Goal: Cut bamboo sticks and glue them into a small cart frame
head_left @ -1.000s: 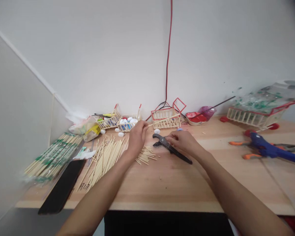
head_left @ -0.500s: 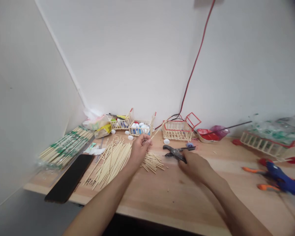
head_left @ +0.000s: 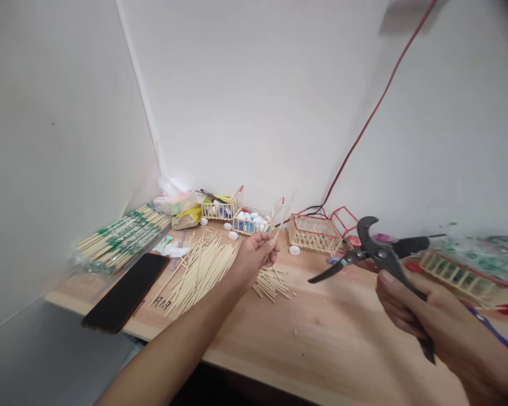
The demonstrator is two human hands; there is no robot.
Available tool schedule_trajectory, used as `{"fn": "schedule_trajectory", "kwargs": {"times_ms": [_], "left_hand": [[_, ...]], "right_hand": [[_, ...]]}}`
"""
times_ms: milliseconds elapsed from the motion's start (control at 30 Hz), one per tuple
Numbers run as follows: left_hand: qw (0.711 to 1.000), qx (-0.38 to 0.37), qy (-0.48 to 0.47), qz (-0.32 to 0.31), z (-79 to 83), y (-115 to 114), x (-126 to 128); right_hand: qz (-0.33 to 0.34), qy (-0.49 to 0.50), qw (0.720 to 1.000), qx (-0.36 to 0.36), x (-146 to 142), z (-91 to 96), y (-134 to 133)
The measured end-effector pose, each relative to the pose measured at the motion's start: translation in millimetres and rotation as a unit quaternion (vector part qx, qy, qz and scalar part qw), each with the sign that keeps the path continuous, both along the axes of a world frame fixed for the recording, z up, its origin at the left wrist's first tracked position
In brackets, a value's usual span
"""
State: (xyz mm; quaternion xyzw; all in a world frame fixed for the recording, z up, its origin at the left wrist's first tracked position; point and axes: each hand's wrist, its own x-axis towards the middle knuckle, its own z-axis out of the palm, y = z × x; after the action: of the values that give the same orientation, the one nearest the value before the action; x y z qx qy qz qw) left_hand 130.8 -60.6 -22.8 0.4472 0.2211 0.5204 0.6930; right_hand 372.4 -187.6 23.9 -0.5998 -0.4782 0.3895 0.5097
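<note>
Between the fingertips of my left hand [head_left: 257, 255] is a thin wooden stick [head_left: 286, 214], slanting up toward the wall and blurred at its top. A pile of wooden sticks [head_left: 207, 272] lies under and beside that forearm, with shorter cut pieces [head_left: 271, 284] just below the hand. My right hand [head_left: 427, 316] is wrapped round black pruning shears [head_left: 383, 256], raised above the table on the right. The shears' hooked blade points up and their jaws are apart. Part of the handle is hidden by the palm.
A black phone [head_left: 125, 293] and packed sticks [head_left: 125, 237] lie at the left. Along the wall stand small stick-built carts, one holding bottle caps [head_left: 252, 220], another with a red rim [head_left: 315, 232]. A further cart [head_left: 457, 273] is partly behind my right hand. A red-black cable [head_left: 364, 129] hangs down.
My right hand has lifted the shears off the table, up and to the right. My left hand still holds the stick, now more upright. The view has turned slightly left.
</note>
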Motion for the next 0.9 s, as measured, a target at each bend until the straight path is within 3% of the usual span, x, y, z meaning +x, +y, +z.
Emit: {"fn": "schedule_trajectory", "kwargs": {"times_ms": [133,267,433,500,567,700,800,900], "left_hand": [[0.999,-0.030,-0.016,-0.006,-1.3,-6,5],[0.999,-0.024,-0.027,0.004,-6.7,-8,10],[0.993,-0.038,0.007,0.107,-13.3,-7,14],[0.991,-0.034,0.000,0.131,-15.0,-6,14],[0.990,-0.031,-0.021,0.134,-16.1,-5,14],[0.994,-0.052,-0.039,0.094,-16.8,-7,16],[0.996,-0.058,-0.018,0.067,-16.0,-11,18],[0.996,-0.036,0.017,0.085,-12.8,-12,16]], "right_hand": [[0.026,0.142,0.989,-0.016,-27,-7.6,14],[0.001,0.134,0.991,0.015,-58,-19.9,31],[-0.044,0.174,0.982,0.055,-90,-39.8,45],[-0.026,0.166,0.984,0.058,-102,-47.1,48],[0.043,0.152,0.985,0.075,-112,-53.4,48],[0.151,0.086,0.975,0.141,-127,-65.0,41],[0.146,0.005,0.976,0.161,-127,-73.9,35],[0.104,0.006,0.979,0.173,-118,-76.3,35]]}}
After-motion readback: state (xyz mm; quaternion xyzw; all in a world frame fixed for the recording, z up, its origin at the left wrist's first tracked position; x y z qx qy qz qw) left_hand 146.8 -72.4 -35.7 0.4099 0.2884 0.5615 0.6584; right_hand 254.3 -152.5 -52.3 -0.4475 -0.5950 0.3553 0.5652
